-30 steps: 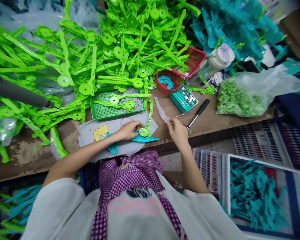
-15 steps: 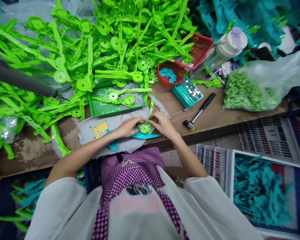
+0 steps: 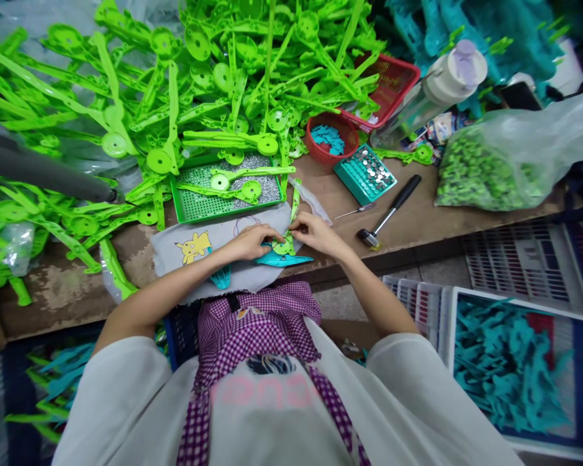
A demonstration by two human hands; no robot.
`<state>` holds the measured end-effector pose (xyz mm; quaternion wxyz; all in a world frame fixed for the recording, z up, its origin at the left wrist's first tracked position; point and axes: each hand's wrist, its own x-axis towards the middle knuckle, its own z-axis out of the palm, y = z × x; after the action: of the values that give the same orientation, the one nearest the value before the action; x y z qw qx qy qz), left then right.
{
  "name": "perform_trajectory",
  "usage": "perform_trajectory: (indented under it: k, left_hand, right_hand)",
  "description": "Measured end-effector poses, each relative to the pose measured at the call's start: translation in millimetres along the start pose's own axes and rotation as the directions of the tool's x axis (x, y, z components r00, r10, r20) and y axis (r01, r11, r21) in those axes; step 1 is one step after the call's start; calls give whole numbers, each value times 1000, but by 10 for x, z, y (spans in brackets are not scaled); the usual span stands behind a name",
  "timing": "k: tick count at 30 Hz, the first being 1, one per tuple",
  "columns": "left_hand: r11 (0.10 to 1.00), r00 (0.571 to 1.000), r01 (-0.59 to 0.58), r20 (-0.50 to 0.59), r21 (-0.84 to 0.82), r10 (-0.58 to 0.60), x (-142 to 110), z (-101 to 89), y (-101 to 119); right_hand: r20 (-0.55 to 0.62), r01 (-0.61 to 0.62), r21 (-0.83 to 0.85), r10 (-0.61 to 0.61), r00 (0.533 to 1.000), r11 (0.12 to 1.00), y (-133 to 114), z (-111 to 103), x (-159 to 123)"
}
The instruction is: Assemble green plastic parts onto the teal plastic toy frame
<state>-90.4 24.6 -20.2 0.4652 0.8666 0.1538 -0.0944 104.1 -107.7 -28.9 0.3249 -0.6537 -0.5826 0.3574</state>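
A bright green plastic part with a round disc end and a long arm lies over a teal plastic part on the grey cloth. My left hand grips the disc's left side with thumb and fingers. Just right of it, my right hand is closed in a pinch above the green part's arm; what sits between its fingertips is too small to make out. Another teal piece lies under my left forearm, partly hidden.
Behind my hands stands a green tray of small metal pieces. A huge pile of green parts rises beyond. To the right are a red basket, a teal tray, a screwdriver, a hammer and a bag of green pieces.
My right hand has shifted slightly up and left, its fingers drawn into a tighter pinch. My left hand stays at the disc. The view has tilted a little.
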Motion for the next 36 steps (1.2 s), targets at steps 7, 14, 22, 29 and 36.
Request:
perform_trajectory:
  k: [7, 14, 22, 29, 36]
  left_hand:
    - [1000, 1000, -4, 1, -13, 4, -9, -4, -2]
    - [999, 1000, -23, 19, -22, 23, 7, -22, -5]
    - [999, 999, -36, 9, -32, 36, 26, -15, -25]
    - [998, 999, -40, 21, -45, 41, 31, -9, -46]
    - [999, 999, -36, 6, -16, 36, -8, -15, -28]
  right_hand:
    - [42, -181, 201, 176, 984, 963, 60, -53, 98]
    - [115, -188, 164, 171, 979, 968, 91, -92, 185]
    - [-382, -387, -414, 228, 895, 824, -56, -310, 33]
    - [-379, -488, -278, 372, 847, 828, 100, -429, 62]
    - [-409, -460, 271, 534, 740, 845, 30, -77, -339]
